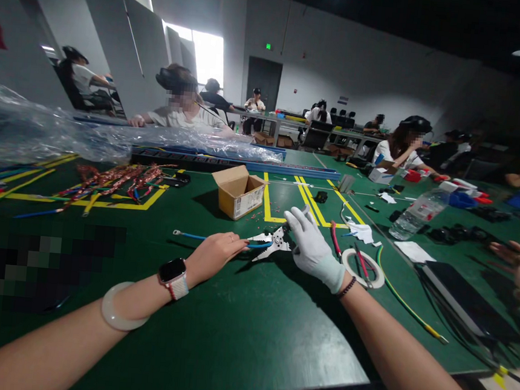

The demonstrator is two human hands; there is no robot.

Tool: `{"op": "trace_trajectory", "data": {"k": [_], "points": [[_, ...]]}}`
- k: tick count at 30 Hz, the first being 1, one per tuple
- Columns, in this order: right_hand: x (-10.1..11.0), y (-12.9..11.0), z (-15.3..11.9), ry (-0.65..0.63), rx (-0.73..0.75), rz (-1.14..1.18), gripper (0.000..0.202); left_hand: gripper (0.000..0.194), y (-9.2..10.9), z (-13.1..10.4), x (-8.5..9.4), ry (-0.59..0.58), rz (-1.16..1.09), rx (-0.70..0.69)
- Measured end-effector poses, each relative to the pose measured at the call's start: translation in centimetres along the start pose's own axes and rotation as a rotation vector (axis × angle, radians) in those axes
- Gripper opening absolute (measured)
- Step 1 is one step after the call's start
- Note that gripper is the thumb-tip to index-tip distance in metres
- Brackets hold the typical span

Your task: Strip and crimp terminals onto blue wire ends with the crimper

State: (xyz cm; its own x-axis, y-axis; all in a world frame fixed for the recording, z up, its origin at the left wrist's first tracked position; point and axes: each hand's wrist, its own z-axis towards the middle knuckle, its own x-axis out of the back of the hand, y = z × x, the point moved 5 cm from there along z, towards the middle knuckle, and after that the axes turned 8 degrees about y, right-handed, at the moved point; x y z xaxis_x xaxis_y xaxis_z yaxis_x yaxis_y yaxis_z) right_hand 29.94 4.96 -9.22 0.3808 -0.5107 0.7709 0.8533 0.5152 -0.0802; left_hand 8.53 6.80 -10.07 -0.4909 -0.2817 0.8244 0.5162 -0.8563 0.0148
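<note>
A blue cable point(195, 236) with a metal lug at its left end runs under the fingers of my bare left hand point(218, 253), which are closed on it. Its right end reaches the silver jaws of a wire stripper point(278, 239). My right hand point(312, 248), in a white glove, is at the tool's right side, with its fingers bent around the handles, which are mostly hidden. The tool's jaws point left and are spread apart. An open cardboard box point(239, 194) stands just beyond the tool.
Bundled wires point(115, 183) and plastic wrap point(43, 121) lie at the left. To the right are a tape roll point(363, 268), a green-yellow cable point(403, 301), a water bottle point(422, 210) and a black case point(469, 298). A person's hand shows at the right edge.
</note>
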Motion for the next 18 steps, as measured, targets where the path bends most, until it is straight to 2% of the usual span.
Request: {"op": "trace_trajectory", "data": {"k": [7, 14, 18], "points": [[0.1, 0.1, 0.1, -0.037, -0.036, -0.100, 0.074, 0.027, 0.3, 0.1, 0.1, -0.021, -0.019, 0.015], [0.6, -0.3, 0.6, -0.145, -0.068, -0.259, 0.052, 0.021, 0.3, 0.0, 0.2, -0.024, -0.011, 0.016], [1.2, -0.8, 0.8, -0.101, -0.002, -0.327, 0.046, 0.023, 0.0, -0.1, -0.1, -0.021, -0.001, 0.010]]}}
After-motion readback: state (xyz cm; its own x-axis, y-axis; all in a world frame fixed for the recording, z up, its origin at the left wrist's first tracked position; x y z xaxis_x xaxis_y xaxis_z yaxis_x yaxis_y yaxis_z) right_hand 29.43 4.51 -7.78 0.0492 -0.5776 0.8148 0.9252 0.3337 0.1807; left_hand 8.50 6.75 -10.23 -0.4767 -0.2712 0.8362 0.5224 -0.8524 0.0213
